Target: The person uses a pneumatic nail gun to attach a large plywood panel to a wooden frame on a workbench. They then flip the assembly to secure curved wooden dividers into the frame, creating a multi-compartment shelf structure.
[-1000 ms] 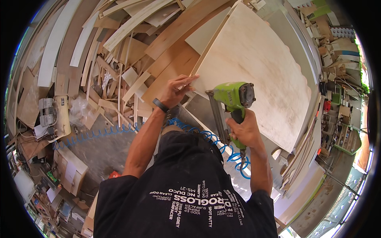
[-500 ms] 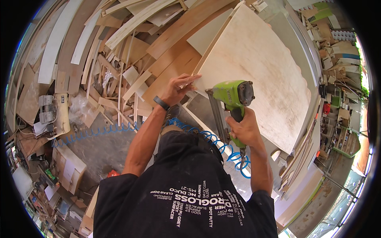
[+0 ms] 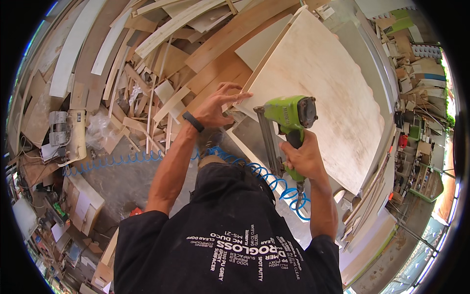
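Right hand (image 3: 305, 157): fingers wrapped round green pneumatic nailer (image 3: 286, 111), long magazine (image 3: 267, 141) running back and rightward. Left hand (image 3: 218, 107) — fingers spread, contact unclear — is nearer the left corner of pale wooden panel (image 3: 323, 81), which stretches away rightward.

Green nailer (image 3: 286, 113) near pale panel (image 3: 328, 83)
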{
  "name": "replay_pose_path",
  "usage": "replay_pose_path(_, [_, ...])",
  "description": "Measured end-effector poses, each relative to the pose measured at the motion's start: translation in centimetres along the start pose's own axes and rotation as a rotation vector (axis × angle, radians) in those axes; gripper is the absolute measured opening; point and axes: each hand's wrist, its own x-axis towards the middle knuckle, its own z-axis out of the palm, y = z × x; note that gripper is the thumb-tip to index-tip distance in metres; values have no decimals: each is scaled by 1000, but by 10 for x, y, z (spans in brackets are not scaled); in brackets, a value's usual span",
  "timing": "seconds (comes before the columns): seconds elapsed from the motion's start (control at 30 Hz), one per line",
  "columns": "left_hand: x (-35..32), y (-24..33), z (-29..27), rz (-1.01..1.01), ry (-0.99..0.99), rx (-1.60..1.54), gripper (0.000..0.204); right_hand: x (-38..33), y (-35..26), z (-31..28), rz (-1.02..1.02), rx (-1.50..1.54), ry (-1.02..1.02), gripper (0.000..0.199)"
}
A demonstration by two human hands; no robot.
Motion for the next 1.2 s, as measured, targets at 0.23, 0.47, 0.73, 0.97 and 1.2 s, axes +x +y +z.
replay_pose_path(0.23, [1, 0, 0, -49, 8, -27, 89, 20, 0, 9, -56, -28, -45, 27])
replay_pose_path(0.47, [4, -4, 1, -78, 12, -66, 86, 19, -7, 8, -22, -27, -62, 27])
replay_pose_path(0.73, [7, -4, 0, -83, 29, -13, 87, 15, -2, 1, -29, -42, -36, 27])
replay_pose_path(0.97, [6, -4, 3, -96, 30, -25, 88, 10, 5, -1, -17, 3, -33, 27])
replay_pose_path(1.2, [6, -3, 2, -116, 26, -5, 89, 14, 14, 3, -80, -18, -33, 25])
